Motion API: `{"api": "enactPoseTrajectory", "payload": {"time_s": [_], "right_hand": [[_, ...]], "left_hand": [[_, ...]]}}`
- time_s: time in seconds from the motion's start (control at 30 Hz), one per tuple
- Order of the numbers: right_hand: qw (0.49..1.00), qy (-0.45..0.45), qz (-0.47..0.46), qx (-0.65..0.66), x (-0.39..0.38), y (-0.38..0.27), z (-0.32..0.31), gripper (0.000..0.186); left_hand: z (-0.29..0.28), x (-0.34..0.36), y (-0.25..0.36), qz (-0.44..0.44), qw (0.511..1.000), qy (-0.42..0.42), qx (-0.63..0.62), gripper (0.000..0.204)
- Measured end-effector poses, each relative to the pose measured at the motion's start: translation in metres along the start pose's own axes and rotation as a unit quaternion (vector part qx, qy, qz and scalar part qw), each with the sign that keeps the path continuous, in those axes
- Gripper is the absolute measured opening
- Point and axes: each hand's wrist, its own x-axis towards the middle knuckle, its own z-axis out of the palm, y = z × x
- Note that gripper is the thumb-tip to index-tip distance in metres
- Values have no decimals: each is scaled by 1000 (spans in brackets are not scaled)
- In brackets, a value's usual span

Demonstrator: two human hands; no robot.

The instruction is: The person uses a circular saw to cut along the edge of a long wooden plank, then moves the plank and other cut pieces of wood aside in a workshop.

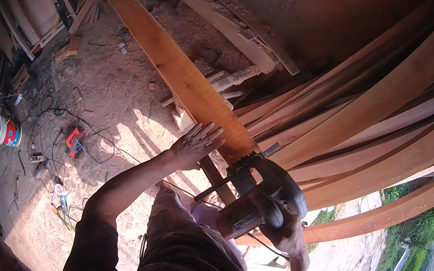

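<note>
A long orange-brown plank [163, 62] runs diagonally from the upper left toward me. My left hand [197, 141] lies on its near part, fingers extended along the surface by the left edge. A dark circular saw [261, 178] sits at the plank's near end, its base and side bar over the wood. My right hand [285, 226] is wrapped round the saw's rear handle. A narrow darker piece of wood [214, 177] shows beneath, left of the saw, and a black cord trails from the tool. The blade is hidden from view.
Many long boards [380, 129] lean at the right. Timber [210, 6] lies behind the plank and framed panels [28, 3] stand upper left. The dusty floor holds a red power tool [74, 140], tangled cables, a grinder [61, 198] and buckets [7, 130]. Sunlit ground and grass lie far right.
</note>
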Motion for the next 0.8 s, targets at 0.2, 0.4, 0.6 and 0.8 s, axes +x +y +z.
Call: {"api": "enactPoseTrajectory", "payload": {"time_s": [0.2,0.4,0.6,0.8], "right_hand": [[997,7,-54,-48,8,27,-26,65],[999,-23,-35,-11,21,38,-43,63],[999,-36,-22,-23,31,48,-51,52],[998,-51,-24,-28,30,54,-46,48]], "left_hand": [[5,25,15,-26,999,-31,-16,124],[20,35,17,-27,999,16,20,112],[28,36,16,-24,997,9,73,96],[29,37,10,-33,999,8,35,98]]}}
